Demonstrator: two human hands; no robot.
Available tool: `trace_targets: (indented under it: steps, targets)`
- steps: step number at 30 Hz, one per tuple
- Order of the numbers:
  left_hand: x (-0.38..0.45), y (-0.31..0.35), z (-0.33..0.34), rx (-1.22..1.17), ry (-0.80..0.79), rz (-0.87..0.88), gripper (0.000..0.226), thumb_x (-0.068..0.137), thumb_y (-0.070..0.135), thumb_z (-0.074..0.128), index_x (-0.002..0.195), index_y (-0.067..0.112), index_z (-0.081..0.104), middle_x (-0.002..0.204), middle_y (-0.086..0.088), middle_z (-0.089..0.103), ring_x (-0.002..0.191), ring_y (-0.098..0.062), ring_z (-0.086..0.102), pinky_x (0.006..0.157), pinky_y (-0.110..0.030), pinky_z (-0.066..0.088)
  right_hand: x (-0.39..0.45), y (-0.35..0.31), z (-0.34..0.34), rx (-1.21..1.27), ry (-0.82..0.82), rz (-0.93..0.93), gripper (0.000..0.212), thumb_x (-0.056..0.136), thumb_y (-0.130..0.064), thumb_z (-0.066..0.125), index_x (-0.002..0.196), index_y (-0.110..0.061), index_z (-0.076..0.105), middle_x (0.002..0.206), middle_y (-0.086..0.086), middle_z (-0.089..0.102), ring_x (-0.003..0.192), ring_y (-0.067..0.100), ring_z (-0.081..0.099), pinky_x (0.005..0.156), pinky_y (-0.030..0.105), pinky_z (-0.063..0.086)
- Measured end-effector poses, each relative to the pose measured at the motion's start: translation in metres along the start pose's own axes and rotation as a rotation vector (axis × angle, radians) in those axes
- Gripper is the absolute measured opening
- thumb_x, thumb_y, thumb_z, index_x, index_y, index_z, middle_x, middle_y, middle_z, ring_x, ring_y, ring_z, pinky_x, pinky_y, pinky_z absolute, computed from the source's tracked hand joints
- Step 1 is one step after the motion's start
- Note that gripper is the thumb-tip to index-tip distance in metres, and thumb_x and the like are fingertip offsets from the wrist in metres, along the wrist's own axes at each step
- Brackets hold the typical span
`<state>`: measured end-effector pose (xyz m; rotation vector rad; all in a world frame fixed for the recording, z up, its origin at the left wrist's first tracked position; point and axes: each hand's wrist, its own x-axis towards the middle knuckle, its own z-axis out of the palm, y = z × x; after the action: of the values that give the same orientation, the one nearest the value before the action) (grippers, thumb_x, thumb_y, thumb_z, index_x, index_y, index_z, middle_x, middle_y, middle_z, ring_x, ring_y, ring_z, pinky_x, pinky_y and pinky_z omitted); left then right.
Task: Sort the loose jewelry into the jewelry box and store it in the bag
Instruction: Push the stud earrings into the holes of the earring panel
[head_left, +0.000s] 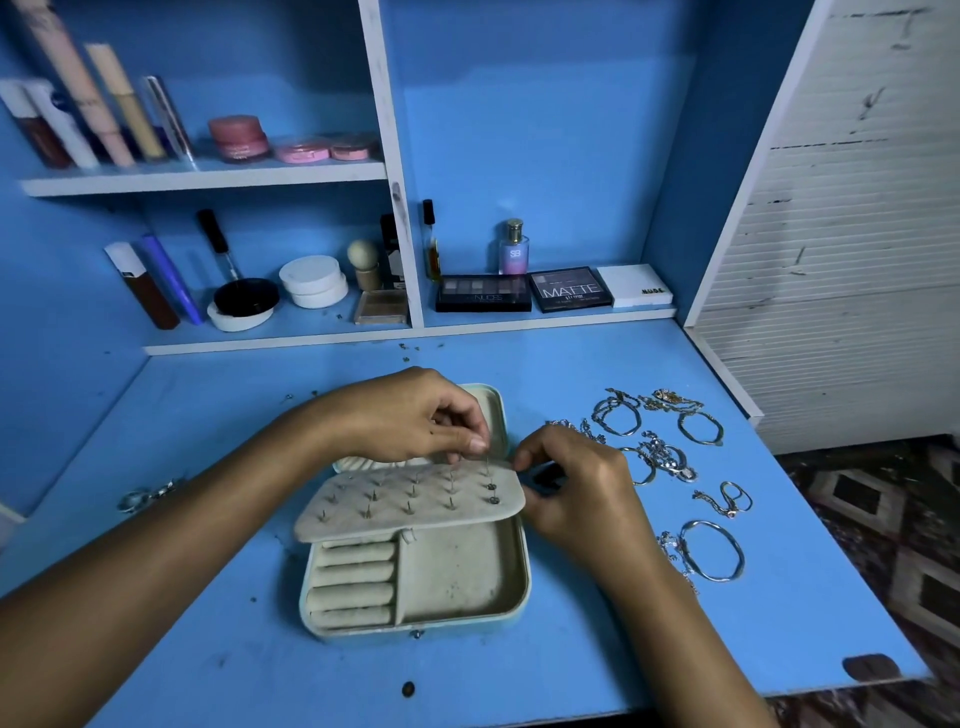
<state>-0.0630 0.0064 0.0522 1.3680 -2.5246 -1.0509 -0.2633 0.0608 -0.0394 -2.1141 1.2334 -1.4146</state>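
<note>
An open beige jewelry box (462, 571) lies in the middle of the blue desk. Its earring panel (415, 501) is flipped over the tray, with several stud posts sticking up. My left hand (415, 415) pinches a thin earring post at the panel's far right edge. My right hand (576, 483) sits at that same corner, fingers curled and pinching something small that I cannot make out. Loose silver bangles and chains (670, 447) lie spread on the desk to the right. A large bangle (714, 551) lies nearer the front. No bag is in view.
A few rings (145, 496) lie at the desk's left. Small studs (410, 351) are scattered near the shelf edge. Shelves behind hold cosmetics, eyeshadow palettes (524, 293) and a perfume bottle (513, 248). The desk ends at the right (831, 571), over a patterned floor.
</note>
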Motion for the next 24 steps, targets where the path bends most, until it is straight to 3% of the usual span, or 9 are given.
trace_targets:
  steps: [4, 7, 10, 14, 24]
  targets:
    - [-0.001, 0.0004, -0.0001, -0.021, 0.003, 0.012, 0.006, 0.092, 0.027, 0.068, 0.095, 0.025, 0.073, 0.08, 0.008, 0.074, 0.077, -0.004, 0.07, 0.077, -0.02, 0.053, -0.0003, -0.0053, -0.0026, 0.034, 0.005, 0.129, 0.022, 0.069, -0.036, 0.076, 0.075, -0.015, 0.073, 0.068, -0.009, 0.068, 0.065, 0.004, 0.062, 0.06, 0.01, 0.045]
    - [-0.0003, 0.0013, 0.0005, -0.037, 0.004, 0.013, 0.006, 0.092, 0.026, 0.068, 0.095, 0.024, 0.073, 0.079, 0.014, 0.073, 0.076, -0.005, 0.07, 0.074, -0.016, 0.052, 0.0003, -0.0069, -0.0035, 0.03, -0.017, 0.172, 0.023, 0.07, -0.04, 0.076, 0.074, -0.017, 0.077, 0.068, -0.007, 0.071, 0.063, 0.006, 0.065, 0.06, 0.021, 0.051]
    - [0.0017, 0.0021, 0.0013, -0.039, -0.002, 0.009, 0.007, 0.092, 0.027, 0.068, 0.095, 0.023, 0.073, 0.081, 0.013, 0.073, 0.076, -0.006, 0.07, 0.077, -0.023, 0.056, 0.0003, -0.0078, -0.0039, 0.037, -0.022, 0.163, 0.028, 0.071, -0.047, 0.072, 0.074, -0.02, 0.077, 0.069, -0.007, 0.071, 0.063, 0.004, 0.065, 0.06, 0.022, 0.051]
    - [0.0037, 0.0028, 0.001, -0.028, -0.012, 0.003, 0.009, 0.092, 0.029, 0.067, 0.096, 0.024, 0.073, 0.083, 0.011, 0.073, 0.076, -0.004, 0.07, 0.078, -0.026, 0.057, 0.0006, -0.0086, -0.0044, 0.033, -0.034, 0.179, 0.026, 0.072, -0.044, 0.075, 0.079, -0.02, 0.079, 0.072, -0.008, 0.073, 0.065, 0.004, 0.066, 0.062, 0.022, 0.053]
    - [0.0042, 0.0042, 0.0011, -0.011, -0.038, 0.009, 0.01, 0.092, 0.029, 0.068, 0.097, 0.023, 0.074, 0.08, 0.02, 0.071, 0.074, -0.001, 0.067, 0.071, -0.017, 0.051, 0.0006, -0.0086, -0.0044, 0.019, -0.023, 0.148, 0.018, 0.072, -0.036, 0.079, 0.077, -0.019, 0.078, 0.07, -0.007, 0.072, 0.065, 0.005, 0.065, 0.06, 0.019, 0.05]
